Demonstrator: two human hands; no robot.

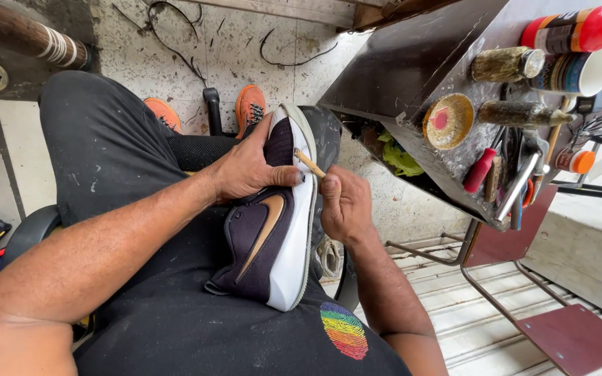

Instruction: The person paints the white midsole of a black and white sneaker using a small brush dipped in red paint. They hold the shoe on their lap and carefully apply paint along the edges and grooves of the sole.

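A dark purple sneaker point(263, 244) with a white sole and a gold side mark lies on its side across my lap. My left hand point(245, 167) grips its upper near the toe, thumb pressed at the edge of the sole. My right hand point(345, 205) is closed on a thin wooden stick point(309, 163), whose tip touches the seam between sole and upper by my left thumb.
A dark workbench point(412, 76) stands at the right with a round glue tin point(448, 121), brushes point(520, 113), a red-capped spray can point(580, 29), a mug point(583, 72) and tools. Orange shoes point(249, 106) rest on the tiled floor ahead. A slatted metal frame point(482, 306) lies lower right.
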